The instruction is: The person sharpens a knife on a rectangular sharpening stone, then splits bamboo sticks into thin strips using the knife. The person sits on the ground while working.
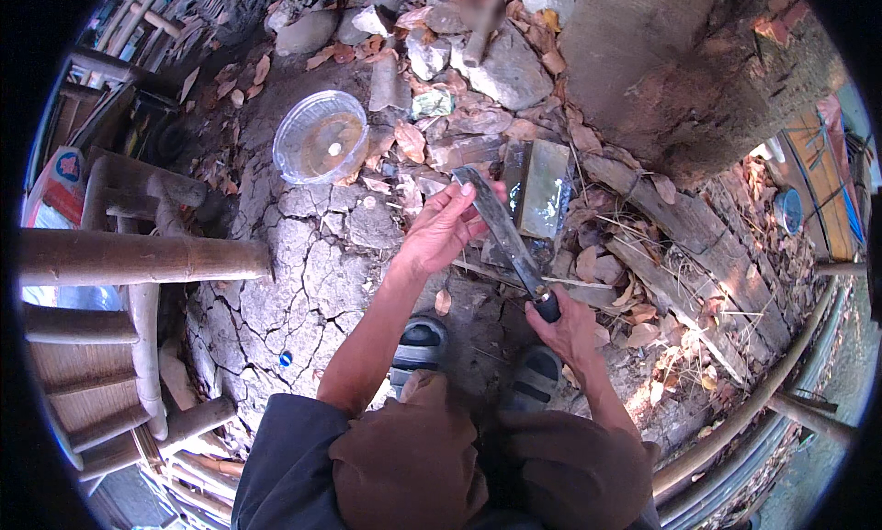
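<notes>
A long machete (503,225) slants across the middle of the view, its blade dark and worn. My right hand (570,326) is closed around its black handle at the lower right. Near the far end of the blade, my left hand (439,225) pinches it, thumb at the near side and fingers partly hidden behind the metal. Just beyond the blade to the right lies a rectangular sharpening stone (546,188), its surface wet and shiny. To the far left of my left hand sits a round clear plastic tub (287,144) with cloudy water in it.
Cracked dry earth (266,282) spreads at the left, beside a bamboo frame (147,256). Rocks (505,66) and dry leaves lie beyond the stone. Weathered planks (689,227) and a bamboo rail (753,420) are at the right. My sandals (535,379) are below the machete.
</notes>
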Available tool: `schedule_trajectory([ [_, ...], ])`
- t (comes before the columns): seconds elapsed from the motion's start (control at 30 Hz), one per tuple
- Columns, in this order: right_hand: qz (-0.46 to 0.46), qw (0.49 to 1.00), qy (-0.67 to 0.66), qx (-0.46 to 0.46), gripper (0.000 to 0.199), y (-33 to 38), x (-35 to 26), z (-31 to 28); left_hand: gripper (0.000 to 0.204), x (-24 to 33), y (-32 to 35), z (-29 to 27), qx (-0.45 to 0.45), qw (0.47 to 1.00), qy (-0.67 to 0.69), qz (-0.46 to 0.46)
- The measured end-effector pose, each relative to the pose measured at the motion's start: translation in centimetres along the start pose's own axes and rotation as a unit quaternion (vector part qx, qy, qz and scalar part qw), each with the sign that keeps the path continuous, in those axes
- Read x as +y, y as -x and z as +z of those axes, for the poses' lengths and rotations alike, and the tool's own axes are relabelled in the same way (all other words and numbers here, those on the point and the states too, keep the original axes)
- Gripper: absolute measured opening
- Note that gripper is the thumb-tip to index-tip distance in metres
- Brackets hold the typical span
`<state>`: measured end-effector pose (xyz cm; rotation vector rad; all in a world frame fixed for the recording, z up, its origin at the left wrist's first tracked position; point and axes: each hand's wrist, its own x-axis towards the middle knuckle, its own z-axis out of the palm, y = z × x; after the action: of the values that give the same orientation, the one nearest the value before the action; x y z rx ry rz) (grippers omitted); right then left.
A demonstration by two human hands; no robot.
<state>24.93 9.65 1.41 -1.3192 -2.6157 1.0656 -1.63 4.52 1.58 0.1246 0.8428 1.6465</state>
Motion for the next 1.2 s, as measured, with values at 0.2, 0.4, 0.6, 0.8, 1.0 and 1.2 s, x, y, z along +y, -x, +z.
schedule_trajectory([
  [0.2, -0.006, 0.999, -0.038, 0.030, 0.037, 0.7, 0.5, -0.6, 0.043, -0.7, -0.9, -0.6, -0.034, 0.999, 0.003, -0.024],
  [0.4, 0.034, 0.998, 0.044, 0.031, 0.039, 0.4, 3.4, -1.3, 0.043, -4.0, -3.1, -1.1, 0.053, 0.997, -0.035, -0.043],
  [0.6, 0.042, 0.989, 0.144, -0.002, 0.052, -2.3, 8.8, -2.8, 0.064, -6.1, -3.6, -1.0, 0.077, 0.743, -0.625, 0.226],
  [0.8, -0.056, 0.982, 0.162, 0.076, 0.057, -3.2, 11.9, -1.9, 0.092, -6.4, -4.7, -1.6, -0.063, 0.369, -0.894, 0.245],
  [1.0, 0.019, 0.972, 0.232, -0.023, 0.054, -1.7, 12.7, -1.4, 0.073, -5.1, -3.7, 0.2, -0.106, 0.263, -0.936, 0.209],
  [1.2, -0.058, 0.981, 0.177, 0.059, 0.045, -1.9, 11.5, -2.1, 0.067, -4.7, -5.2, 0.1, -0.108, 0.229, -0.938, 0.239],
])
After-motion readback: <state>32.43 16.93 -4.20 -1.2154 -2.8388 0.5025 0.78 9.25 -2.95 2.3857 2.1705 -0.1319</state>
